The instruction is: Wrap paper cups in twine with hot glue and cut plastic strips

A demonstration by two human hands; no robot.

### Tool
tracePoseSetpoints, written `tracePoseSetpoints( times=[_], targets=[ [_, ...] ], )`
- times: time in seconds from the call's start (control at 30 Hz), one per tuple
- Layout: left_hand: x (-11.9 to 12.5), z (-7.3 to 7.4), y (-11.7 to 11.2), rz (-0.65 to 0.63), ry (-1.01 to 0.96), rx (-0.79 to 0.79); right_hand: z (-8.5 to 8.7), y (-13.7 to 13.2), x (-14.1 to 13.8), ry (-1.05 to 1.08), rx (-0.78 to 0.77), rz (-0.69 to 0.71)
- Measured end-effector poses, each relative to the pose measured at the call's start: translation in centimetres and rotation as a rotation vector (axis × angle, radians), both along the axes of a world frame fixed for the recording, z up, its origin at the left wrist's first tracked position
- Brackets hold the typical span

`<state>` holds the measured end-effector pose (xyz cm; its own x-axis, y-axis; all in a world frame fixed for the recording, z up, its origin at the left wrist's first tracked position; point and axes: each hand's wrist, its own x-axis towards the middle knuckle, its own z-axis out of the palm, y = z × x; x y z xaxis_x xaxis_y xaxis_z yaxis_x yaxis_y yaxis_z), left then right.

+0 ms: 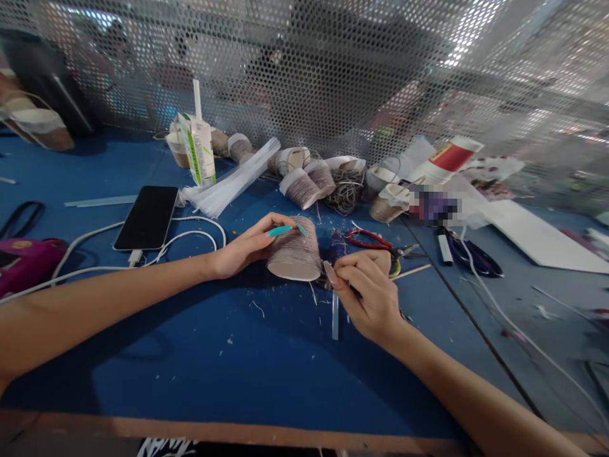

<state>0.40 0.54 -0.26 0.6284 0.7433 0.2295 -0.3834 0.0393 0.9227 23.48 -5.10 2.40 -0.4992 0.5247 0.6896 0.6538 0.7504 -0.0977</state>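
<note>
A small cup wound with greyish-brown cord [295, 249] lies tilted on its side, its pale rim toward me. My left hand [250, 244], with long turquoise nails, is wrapped around the cup from the left. My right hand [368, 289] is closed in a pinch just right of the rim; whatever is between its fingertips is too small to make out. Partly behind that hand lies a purple tool that looks like a glue gun [337, 244], and a translucent glue stick [335, 320] extends toward me below it. Red-handled pliers [368, 239] rest beyond my right hand.
A phone [146, 219] with a white cable lies at left. Behind the cup are a drink carton [197, 152], white strips [233, 184], several cord-wrapped cups [301, 188] and a cord bundle [346, 187]. Dark-handled scissors [476, 254] lie right. A perforated metal panel [304, 70] closes the back.
</note>
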Motion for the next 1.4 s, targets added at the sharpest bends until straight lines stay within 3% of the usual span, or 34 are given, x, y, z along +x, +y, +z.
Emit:
tracePoseSetpoints(
  times=[1.07,1.17,1.3,1.4],
  targets=[
    [0.11,-0.02,0.17,-0.004,-0.037,0.005,0.11,-0.16,-0.32,-0.081,-0.123,-0.062],
    [0.18,-0.16,0.28,0.062,-0.068,0.012,-0.04,-0.16,-0.32,-0.046,-0.104,-0.091],
    [0.14,-0.68,0.46,0.287,-0.095,0.077,-0.36,-0.08,-0.17,0.074,-0.048,-0.203],
    [0.01,-0.84,0.30,0.344,-0.047,0.157,-0.81,0.06,0.04,0.170,-0.076,-0.281]
  ],
)
